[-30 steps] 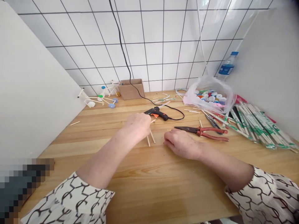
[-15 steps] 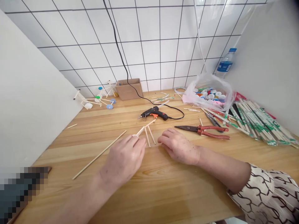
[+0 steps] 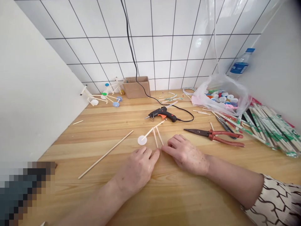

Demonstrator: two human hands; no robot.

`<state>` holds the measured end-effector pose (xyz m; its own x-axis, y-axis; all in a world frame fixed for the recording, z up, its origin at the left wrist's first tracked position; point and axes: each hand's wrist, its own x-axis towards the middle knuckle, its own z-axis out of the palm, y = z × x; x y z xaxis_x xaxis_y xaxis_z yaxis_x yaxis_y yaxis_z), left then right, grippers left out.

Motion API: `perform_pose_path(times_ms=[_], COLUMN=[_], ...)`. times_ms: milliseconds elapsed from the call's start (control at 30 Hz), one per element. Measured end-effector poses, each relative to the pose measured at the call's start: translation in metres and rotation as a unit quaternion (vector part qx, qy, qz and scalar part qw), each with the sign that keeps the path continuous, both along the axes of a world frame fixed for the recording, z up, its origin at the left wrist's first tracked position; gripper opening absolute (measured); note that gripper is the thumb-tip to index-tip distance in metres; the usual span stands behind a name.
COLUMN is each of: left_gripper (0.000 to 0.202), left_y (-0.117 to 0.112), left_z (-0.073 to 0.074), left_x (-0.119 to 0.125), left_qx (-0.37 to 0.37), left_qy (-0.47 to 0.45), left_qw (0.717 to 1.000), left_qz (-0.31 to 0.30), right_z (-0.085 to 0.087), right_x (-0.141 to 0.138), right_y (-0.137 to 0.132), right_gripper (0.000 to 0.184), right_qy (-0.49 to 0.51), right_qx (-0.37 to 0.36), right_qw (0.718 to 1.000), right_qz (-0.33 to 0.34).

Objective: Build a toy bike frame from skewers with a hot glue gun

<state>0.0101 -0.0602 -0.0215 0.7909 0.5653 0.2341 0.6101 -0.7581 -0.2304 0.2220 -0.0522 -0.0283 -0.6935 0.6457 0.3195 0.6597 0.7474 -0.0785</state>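
A small wooden stick frame [image 3: 154, 129] lies on the table, with a round white bottle cap [image 3: 141, 141] at its left end. Two thin legs of the frame point towards me. My left hand [image 3: 138, 164] rests on the table, fingers curled, its thumb and fingertip closed at the lower end of the left leg. At the lower end of the right leg is my right hand [image 3: 187, 153], likewise curled, with thumb and forefinger pressed there. The exact contact under the fingertips is partly hidden. A black glue gun [image 3: 162, 113] lies just beyond the frame.
Red-handled pliers [image 3: 225, 138] lie to the right, near a cutter [image 3: 224, 125] and wrapped chopsticks [image 3: 270, 128]. Behind stand a bag of bottle caps [image 3: 221, 97], a bottle [image 3: 240, 67] and a cardboard box [image 3: 136, 88]. A long stick [image 3: 105, 154] and stick-and-cap models [image 3: 103, 97] are leftward.
My left hand has left the bottle-cap end, uncovering the white cap, and moved to the left leg's end. My right hand has come up to the right leg. The view has swung left.
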Motion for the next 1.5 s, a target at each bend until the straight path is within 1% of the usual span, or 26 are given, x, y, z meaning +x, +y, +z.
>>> perform_pose_path(times_ms=[200,467,600,733,933,1100,1167,1233,1267,1300,1367,1433,1500], left_gripper=[0.038,0.038,0.039,0.040,0.040,0.039,0.040,0.041,0.042,0.041,0.038,0.035,0.033], left_y=[0.001,0.003,0.003,0.003,0.004,0.004,0.003,0.002,0.002,0.001,0.001,0.000,0.000], left_z=[-0.003,-0.008,-0.011,-0.014,-0.012,-0.012,-0.014,-0.015,-0.015,-0.014,-0.011,-0.007,-0.005], left_x=[0.000,-0.001,-0.002,-0.004,-0.003,-0.003,-0.003,-0.004,-0.004,-0.003,-0.003,-0.002,-0.002], left_qx=[-0.033,-0.008,-0.014,-0.019,0.005,0.017,0.018,0.023,0.025,0.026,0.027,0.031,0.032], left_qy=[0.043,0.021,0.011,0.008,-0.002,-0.002,-0.006,-0.019,-0.027,-0.034,-0.037,-0.044,-0.056], left_qw=[0.999,1.000,1.000,1.000,1.000,0.999,0.999,0.999,0.999,0.999,0.998,0.997,0.997], left_qz=[0.001,-0.008,-0.013,-0.009,-0.018,-0.028,-0.026,-0.024,-0.025,-0.028,-0.038,-0.047,-0.049], right_z=[-0.003,-0.002,-0.003,-0.006,-0.007,-0.003,0.003,0.012,0.018,0.024,0.036,0.045,0.051], right_x=[0.001,0.001,0.001,0.002,0.001,0.000,0.001,0.006,0.011,0.017,0.034,0.057,0.084], right_y=[0.000,0.000,0.000,0.000,0.001,0.000,0.001,0.004,0.007,0.011,0.020,0.030,0.039], right_gripper=[0.023,0.023,0.021,0.023,0.021,0.021,0.021,0.021,0.023,0.024,0.024,0.023,0.024], right_qy=[-0.022,-0.020,-0.028,-0.029,-0.025,-0.028,-0.022,-0.011,-0.004,0.002,0.013,0.010,0.001], right_qx=[-0.007,-0.008,-0.009,0.008,0.017,0.028,0.042,0.050,0.051,0.046,0.029,-0.007,-0.046], right_qw=[1.000,1.000,1.000,1.000,1.000,0.999,0.999,0.999,0.999,0.998,0.990,0.968,0.938], right_qz=[0.002,0.002,0.000,0.002,-0.001,0.002,0.013,0.010,-0.007,-0.042,-0.140,-0.249,-0.342])
